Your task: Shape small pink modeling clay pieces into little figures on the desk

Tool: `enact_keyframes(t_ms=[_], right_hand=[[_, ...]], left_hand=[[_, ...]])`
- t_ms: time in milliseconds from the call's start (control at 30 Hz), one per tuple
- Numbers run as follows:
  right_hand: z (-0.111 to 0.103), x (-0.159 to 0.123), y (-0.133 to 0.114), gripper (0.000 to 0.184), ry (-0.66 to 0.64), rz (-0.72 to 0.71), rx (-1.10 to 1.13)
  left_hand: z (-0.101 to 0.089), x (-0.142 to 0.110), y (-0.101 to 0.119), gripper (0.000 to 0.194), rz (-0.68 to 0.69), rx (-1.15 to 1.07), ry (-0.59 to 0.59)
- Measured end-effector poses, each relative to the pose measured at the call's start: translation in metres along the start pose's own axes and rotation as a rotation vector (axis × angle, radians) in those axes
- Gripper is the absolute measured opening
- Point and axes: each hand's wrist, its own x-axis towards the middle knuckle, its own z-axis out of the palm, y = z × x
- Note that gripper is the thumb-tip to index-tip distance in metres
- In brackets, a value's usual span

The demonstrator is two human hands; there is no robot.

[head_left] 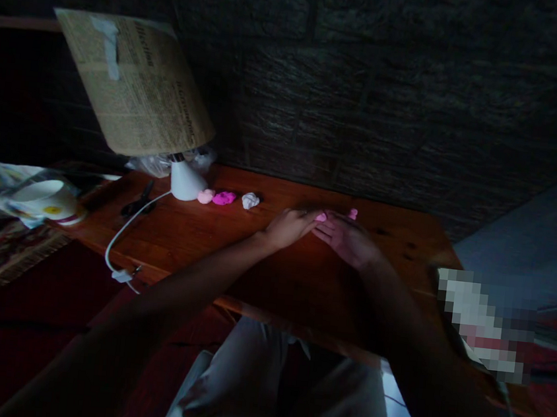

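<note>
Head view: a pink clay-like lump is held where left hand and right hand meet over the wooden table; finger closure cannot be told. Soft, light handling is expected; its sides should be pinched.

Most likely a home, dimly lit.

A table lamp with a shade of printed newspaper stands on a wooden table set against a dark wall with block-like seams; its white cord trails over the front edge. At the left, a fringed, patterned rug and a white cup with a yellow motif add to the household look, as does the red floor covering below.
</note>
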Motion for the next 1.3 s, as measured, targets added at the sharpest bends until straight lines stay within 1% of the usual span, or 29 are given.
enact_keyframes(t_ms=[133,167,267,367,433,533,633,700,733,800,867,933,1000,1033,1067,1133,1167,1233,1267,1300], right_hand=[[0.003,0.001,-0.007,0.015,0.087,0.051,0.088],[0.004,0.001,-0.010,0.016,0.106,0.050,0.113],[0.006,0.000,-0.015,0.024,0.088,0.048,0.156],[0.006,0.000,-0.014,0.029,0.095,0.093,0.154],[0.005,0.002,-0.010,0.030,0.078,0.108,0.139],[0.002,0.006,-0.005,0.028,0.027,0.083,0.110],[-0.002,0.007,-0.005,0.023,-0.005,0.050,0.066],[-0.005,0.006,-0.007,0.018,-0.004,0.011,0.030],[-0.006,0.005,-0.009,0.015,0.007,-0.008,0.008],[-0.009,0.003,-0.012,0.013,0.028,-0.051,-0.026],[-0.011,0.002,-0.015,0.018,0.035,-0.059,-0.045],[-0.012,0.001,-0.018,0.024,0.034,-0.065,-0.076],[-0.011,0.002,-0.021,0.029,0.027,-0.090,-0.123],[-0.009,0.003,-0.023,0.031,0.022,-0.105,-0.153],[-0.007,0.005,-0.025,0.034,0.020,-0.120,-0.186],[-0.002,0.007,-0.028,0.037,0.019,-0.154,-0.287],[0.000,0.009,-0.029,0.037,0.023,-0.175,-0.357],[0.002,0.011,-0.030,0.034,0.051,-0.224,-0.497],[0.002,0.012,-0.029,0.032,0.074,-0.247,-0.543],[0.001,0.013,-0.028,0.031,0.101,-0.265,-0.559]], left_hand=[[-0.005,0.022,0.002,0.031,0.084,0.064,0.036],[-0.007,0.028,0.003,0.032,0.100,0.039,0.047],[-0.006,0.041,0.006,0.033,0.096,-0.093,0.130],[0.000,0.040,0.006,0.033,0.086,-0.188,0.202],[0.003,0.034,0.003,0.033,0.104,-0.218,0.203],[0.003,0.025,-0.001,0.032,0.104,-0.284,0.193],[-0.001,0.021,-0.005,0.031,0.084,-0.395,0.159],[-0.004,0.022,-0.010,0.033,0.094,-0.442,0.128],[-0.005,0.023,-0.013,0.036,0.106,-0.446,0.115],[-0.006,0.024,-0.021,0.049,0.123,-0.419,0.092],[-0.005,0.023,-0.030,0.058,0.114,-0.366,0.030],[-0.004,0.021,-0.038,0.055,0.077,-0.314,-0.093],[-0.004,0.019,-0.044,0.040,0.017,-0.290,-0.210],[-0.006,0.018,-0.046,0.033,-0.008,-0.277,-0.241],[-0.007,0.017,-0.047,0.030,-0.029,-0.260,-0.256],[-0.013,0.016,-0.050,0.035,-0.082,-0.208,-0.274],[-0.015,0.016,-0.051,0.039,-0.114,-0.176,-0.288],[-0.020,0.015,-0.050,0.039,-0.168,-0.122,-0.316],[-0.020,0.016,-0.048,0.039,-0.172,-0.111,-0.306],[-0.020,0.016,-0.045,0.041,-0.153,-0.118,-0.271]])
